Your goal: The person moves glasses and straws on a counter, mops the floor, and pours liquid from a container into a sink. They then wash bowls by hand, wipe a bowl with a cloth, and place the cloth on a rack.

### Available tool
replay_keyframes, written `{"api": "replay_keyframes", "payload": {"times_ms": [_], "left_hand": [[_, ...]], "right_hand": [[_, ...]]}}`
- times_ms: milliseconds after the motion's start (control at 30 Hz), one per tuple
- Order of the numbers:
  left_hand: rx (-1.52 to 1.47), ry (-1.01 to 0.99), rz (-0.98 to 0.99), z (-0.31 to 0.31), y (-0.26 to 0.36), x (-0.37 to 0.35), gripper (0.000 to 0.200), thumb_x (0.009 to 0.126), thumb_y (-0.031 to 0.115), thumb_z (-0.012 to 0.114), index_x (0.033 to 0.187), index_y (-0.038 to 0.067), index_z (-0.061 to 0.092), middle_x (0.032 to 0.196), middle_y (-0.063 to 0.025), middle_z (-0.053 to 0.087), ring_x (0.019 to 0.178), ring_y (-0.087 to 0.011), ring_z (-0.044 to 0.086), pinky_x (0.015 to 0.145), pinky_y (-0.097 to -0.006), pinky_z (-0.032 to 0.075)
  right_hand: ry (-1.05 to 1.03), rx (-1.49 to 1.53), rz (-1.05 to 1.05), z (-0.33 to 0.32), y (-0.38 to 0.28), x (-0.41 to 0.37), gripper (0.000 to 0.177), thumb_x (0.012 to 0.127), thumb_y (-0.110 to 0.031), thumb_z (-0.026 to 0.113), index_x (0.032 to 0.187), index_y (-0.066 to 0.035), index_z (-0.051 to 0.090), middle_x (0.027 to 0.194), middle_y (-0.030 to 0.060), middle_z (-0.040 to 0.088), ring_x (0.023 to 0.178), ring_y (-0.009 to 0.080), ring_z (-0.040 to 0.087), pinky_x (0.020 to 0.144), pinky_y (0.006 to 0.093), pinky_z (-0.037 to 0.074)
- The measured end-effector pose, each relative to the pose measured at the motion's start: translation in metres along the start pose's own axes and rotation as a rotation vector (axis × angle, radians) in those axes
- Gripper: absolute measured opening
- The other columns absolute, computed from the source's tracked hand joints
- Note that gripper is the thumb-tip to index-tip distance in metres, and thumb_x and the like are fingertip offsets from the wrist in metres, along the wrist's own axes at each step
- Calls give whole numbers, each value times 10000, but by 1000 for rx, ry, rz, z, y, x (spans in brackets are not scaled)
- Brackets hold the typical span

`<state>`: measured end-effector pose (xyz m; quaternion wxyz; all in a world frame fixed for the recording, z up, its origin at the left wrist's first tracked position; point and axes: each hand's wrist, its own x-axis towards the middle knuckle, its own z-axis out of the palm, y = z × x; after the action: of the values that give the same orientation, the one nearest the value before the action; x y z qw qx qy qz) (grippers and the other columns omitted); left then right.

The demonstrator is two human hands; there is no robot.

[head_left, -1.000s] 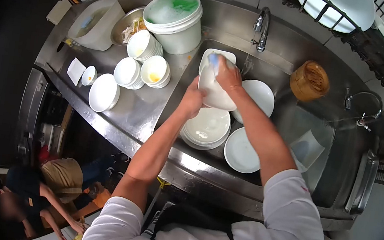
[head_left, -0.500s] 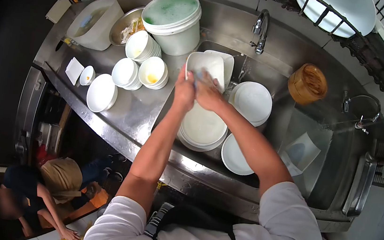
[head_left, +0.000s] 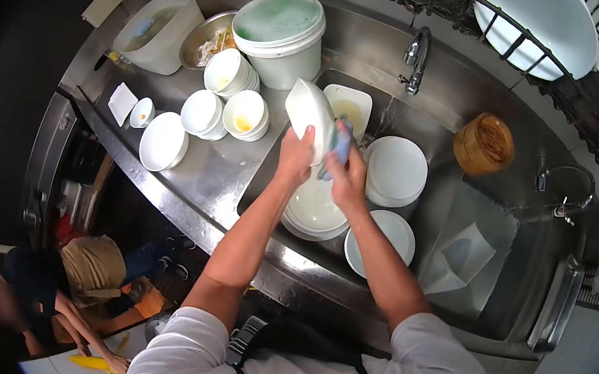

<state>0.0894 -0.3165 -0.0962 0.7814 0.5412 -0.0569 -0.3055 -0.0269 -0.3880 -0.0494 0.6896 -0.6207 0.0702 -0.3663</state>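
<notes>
A white square bowl (head_left: 310,118), tilted on its side, is gripped near its lower edge by my left hand (head_left: 296,155). My right hand (head_left: 349,176) is closed around a blue-green sponge (head_left: 341,146), pressed to the bowl's right side. Just behind lies another white square dish (head_left: 360,99) with yellowish liquid in it. Beneath my hands, a stack of round white bowls (head_left: 316,215) stands in the sink, partly hidden by them. To the right sit stacked white plates (head_left: 399,167) and a lower round white plate (head_left: 386,241).
Left of the sink, the steel counter (head_left: 216,174) bears several stacked bowls (head_left: 202,112), a foamy white bucket (head_left: 284,60) and a plastic tub (head_left: 160,49). A bamboo steamer (head_left: 475,151) stands right of the faucet (head_left: 418,56). A person (head_left: 71,279) bends at lower left.
The square bowl has turned from facing up to standing on its side. My right hand has shifted right and down with the sponge, uncovering the dish behind.
</notes>
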Motion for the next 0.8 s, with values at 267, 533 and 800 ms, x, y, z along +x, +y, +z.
{"api": "replay_keyframes", "payload": {"times_ms": [267, 533, 800], "left_hand": [[151, -191, 22, 40, 1, -58, 303, 954, 127, 556, 1235, 15, 536, 1078, -38, 624, 933, -126, 571, 842, -291, 470], [1209, 268, 342, 8, 45, -28, 279, 902, 148, 613, 1131, -3, 563, 817, -92, 671, 692, -212, 631, 641, -362, 488], [532, 160, 651, 19, 18, -69, 560, 791, -49, 469, 1343, 47, 450, 1143, -150, 613, 1021, -213, 592, 906, -300, 445]], "right_hand": [[-179, 380, 397, -20, -29, 62, 461, 964, -287, 449, 1290, 31, 517, 1203, 100, 599, 1000, 157, 606, 859, 316, 480], [217, -393, 314, -31, -20, 30, 574, 777, -164, 735, 1274, -3, 498, 1028, 151, 640, 879, 220, 629, 770, 331, 500], [368, -661, 339, -37, 39, 37, 368, 790, -139, 726, 1105, -26, 571, 933, 187, 671, 868, 349, 656, 775, 427, 496]]}}
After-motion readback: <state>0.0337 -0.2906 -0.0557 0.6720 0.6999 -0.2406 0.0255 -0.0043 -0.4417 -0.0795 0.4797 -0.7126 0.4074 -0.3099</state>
